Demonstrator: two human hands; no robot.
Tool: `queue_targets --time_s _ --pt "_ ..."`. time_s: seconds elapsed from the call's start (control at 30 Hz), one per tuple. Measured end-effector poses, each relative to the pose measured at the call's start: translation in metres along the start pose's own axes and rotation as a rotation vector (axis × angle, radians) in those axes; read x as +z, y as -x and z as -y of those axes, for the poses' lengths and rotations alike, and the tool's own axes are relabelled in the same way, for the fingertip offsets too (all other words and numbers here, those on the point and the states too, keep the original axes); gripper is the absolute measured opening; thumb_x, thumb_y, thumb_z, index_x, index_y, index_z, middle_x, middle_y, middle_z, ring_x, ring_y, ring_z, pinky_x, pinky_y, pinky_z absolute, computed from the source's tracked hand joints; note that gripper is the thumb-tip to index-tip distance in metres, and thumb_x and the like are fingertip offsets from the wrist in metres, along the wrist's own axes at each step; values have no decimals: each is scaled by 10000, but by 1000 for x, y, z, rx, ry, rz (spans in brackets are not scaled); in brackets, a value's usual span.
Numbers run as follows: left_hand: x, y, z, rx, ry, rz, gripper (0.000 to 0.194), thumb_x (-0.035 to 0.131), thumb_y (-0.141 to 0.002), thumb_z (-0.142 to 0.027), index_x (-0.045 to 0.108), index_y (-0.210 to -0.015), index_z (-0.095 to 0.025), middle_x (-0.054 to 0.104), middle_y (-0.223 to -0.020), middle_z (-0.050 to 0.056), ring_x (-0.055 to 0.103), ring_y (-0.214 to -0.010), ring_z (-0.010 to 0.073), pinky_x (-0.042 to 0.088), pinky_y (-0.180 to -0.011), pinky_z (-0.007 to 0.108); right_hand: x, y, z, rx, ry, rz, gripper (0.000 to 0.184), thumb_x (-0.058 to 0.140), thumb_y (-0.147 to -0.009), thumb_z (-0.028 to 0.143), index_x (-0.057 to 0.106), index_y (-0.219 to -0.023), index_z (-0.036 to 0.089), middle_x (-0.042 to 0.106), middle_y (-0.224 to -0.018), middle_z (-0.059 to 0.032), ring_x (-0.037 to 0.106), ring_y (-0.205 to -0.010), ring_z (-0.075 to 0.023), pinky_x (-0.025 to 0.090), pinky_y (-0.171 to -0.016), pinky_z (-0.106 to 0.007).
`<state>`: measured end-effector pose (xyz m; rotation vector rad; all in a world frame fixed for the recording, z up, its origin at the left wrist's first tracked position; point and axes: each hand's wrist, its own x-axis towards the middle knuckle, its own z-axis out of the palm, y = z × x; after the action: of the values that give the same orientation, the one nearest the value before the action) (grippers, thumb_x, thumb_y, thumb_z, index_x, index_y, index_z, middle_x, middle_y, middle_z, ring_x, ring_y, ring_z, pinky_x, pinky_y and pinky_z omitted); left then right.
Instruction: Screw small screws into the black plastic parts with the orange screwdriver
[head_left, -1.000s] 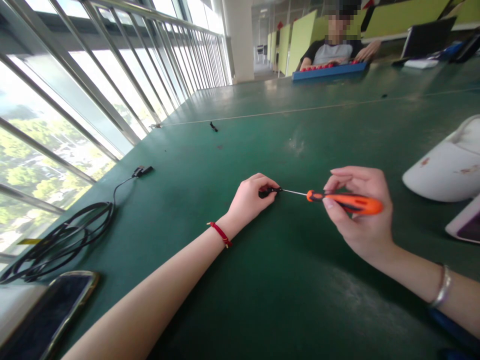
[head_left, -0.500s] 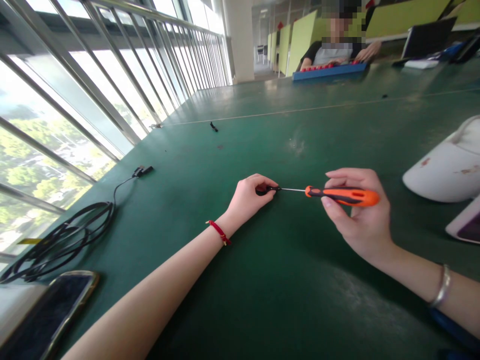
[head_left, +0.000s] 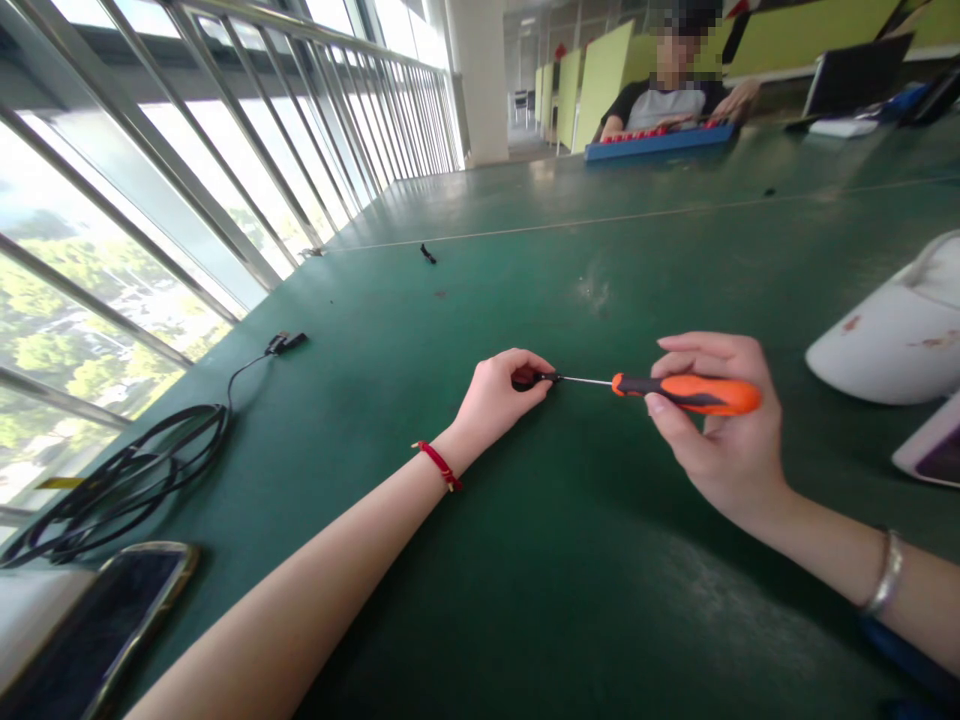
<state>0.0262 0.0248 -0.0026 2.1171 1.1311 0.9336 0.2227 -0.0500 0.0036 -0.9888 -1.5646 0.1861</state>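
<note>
The left hand (head_left: 506, 388) pinches, wrist (head_left: 466, 440) behind its fingers (head_left: 534, 362); opposite those fingertips, the right hand (head_left: 731, 455) curls, thumb (head_left: 676, 430) below fingers.

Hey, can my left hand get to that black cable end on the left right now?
Probably not without loosening its grip: your left hand holds a small black part, with the screwdriver in your right hand pointed at it. Otherwise nothing visible blocks the way across the table to the cable end.
</note>
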Motion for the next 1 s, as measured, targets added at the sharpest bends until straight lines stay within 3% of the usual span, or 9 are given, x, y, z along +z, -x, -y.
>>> queue_targets --time_s 0.1,0.23,0.43,0.5,0.6,0.7,0.87,0.93,1.0 --pt "0 0 0 6 6 6 132 598 -760 -154 678 -863 -137 681 -849 44 605 -743 125 513 -705 245 -2 -1 2 74 -9 77 263 605 -761 202 540 -1013 239 542 -672 22 525 -554 -123 441 -532 -287" --pt "0 0 0 19 9 7 134 596 -763 -157 680 -866 -141 679 -851 41 605 -750 124 509 -708 242 -3 -1 8 51 97 109 61 595 -781 229 584 -841 232 561 -604 26 528 -515 -113 412 -523 -283" --pt "0 0 0 22 1 9 129 595 -763 -152 679 -860 -140 675 -840 43 598 -744 124 509 -705 248 0 -1 0 12 -17 -18 292 632 -731 182 553 -1002 258 559 -805 -11 568 -717 -147 489 -653 -312" --pt "0 1 0 27 3 6 127 595 -763 -154 680 -857 -143 674 -838 41 597 -740 123 510 -703 249 0 -1 -2 52 -72 6 340 627 -736 190 528 -1054 258 544 -787 -4 554 -683 -141 484 -617 -303" --pt "0 1 0 29 9 0 123 596 -762 -153 679 -852 -146 674 -837 38 600 -739 122 512 -700 250 -1 -1 2 108 -43 105 212 598 -775 224 551 -980 240 512 -627 30 502 -531 -115 414 -487 -268" --pt "0 1 0 28 11 0 123 599 -760 -152 679 -853 -144 673 -836 40 603 -744 124 513 -700 251 -2 0 6 92 34 125 110 589 -790 241 574 -898 225 543 -603 19 534 -546 -127 416 -494 -272" --pt "0 1 0 25 7 -1 120 605 -752 -141 676 -849 -139 671 -833 40 600 -741 121 512 -702 246 0 1 0 10 15 -13 276 627 -744 203 553 -1007 241 560 -786 -13 569 -729 -166 482 -736 -368" --pt "0 1 0 30 1 0 119 607 -750 -136 676 -846 -140 669 -833 39 598 -741 120 510 -704 246 1 1 -3 19 -42 -40 355 637 -724 184 527 -1055 247 550 -874 -29 567 -758 -167 490 -726 -368" --pt "0 1 0 34 -1 0 119 606 -751 -138 676 -847 -141 668 -837 40 597 -744 121 509 -705 246 1 0 -3 48 -81 -4 395 633 -727 177 501 -1092 253 538 -811 -14 547 -676 -148 484 -619 -325"
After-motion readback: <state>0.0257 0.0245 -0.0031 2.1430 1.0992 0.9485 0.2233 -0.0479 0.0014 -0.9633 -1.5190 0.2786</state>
